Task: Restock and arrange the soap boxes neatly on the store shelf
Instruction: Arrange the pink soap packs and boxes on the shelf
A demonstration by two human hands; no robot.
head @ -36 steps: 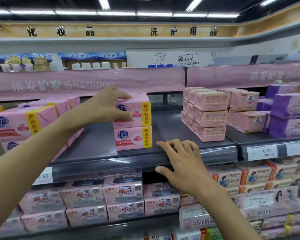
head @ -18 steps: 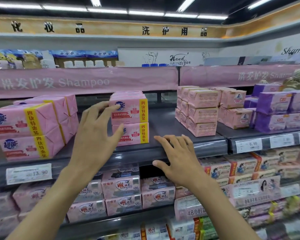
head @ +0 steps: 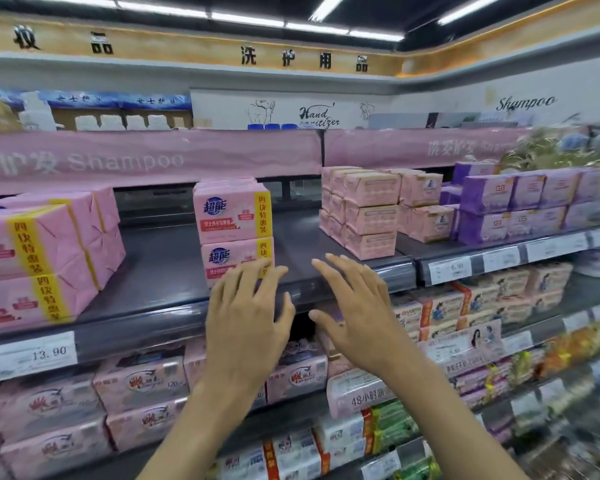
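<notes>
Head view puts your left hand [head: 246,320] and right hand [head: 357,317] just in front of the two-high stack of pink soap boxes [head: 234,233], which stands alone near the front lip of the dark grey shelf [head: 160,271]. Both hands are spread, fingers [head: 257,277] straight and holding nothing. With nothing bracing that stack on either side, a careless push from your left hand could skew it or tip the top box off. Your left fingertips cover the lower box's front corner, so contact cannot be told, and the purple boxes [head: 520,202] far right of the stack are blurred.
</notes>
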